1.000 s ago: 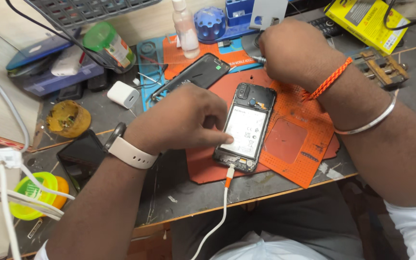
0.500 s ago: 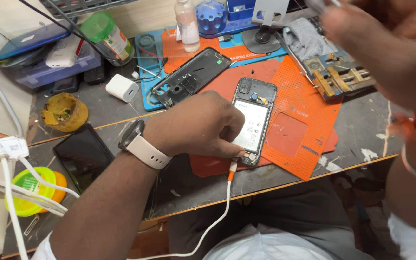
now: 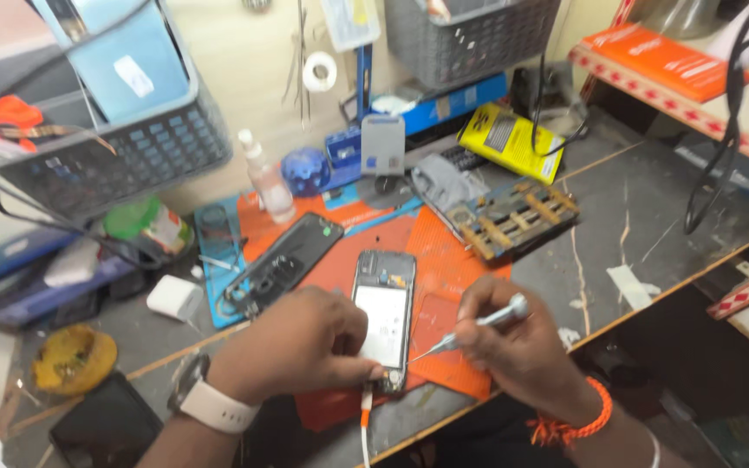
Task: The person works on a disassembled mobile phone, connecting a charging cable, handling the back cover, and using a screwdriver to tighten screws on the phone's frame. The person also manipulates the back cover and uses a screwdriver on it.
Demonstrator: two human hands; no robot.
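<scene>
Orange work mat, one, spread over the grey table; on it one opened phone, back cover off, lying face down near the front edge with one white-and-orange cable plugged into its bottom end. One detached black phone back lies just to the left, partly on a blue mat. One slim metal screwdriver — its tip points at the lower right edge of the opened phone. Left hand: fingers curled and pressed down on the phone's lower left side, thumb at the bottom corner near the cable plug; a white watch is on that wrist. Right hand: fingers closed in a pinch around the screwdriver's handle, resting on the mat just right of the phone; one orange thread band and one thin silver bangle on that wrist. Further back: one clear spray bottle, one blue dome-shaped holder, one wooden-railed clamp frame, one yellow packet. Left side: one green-lidded jar, one white charger block, one yellow tape roll, one dark phone face up at the front corner. Two grey wire baskets hang on the wall — the second at upper right.
</scene>
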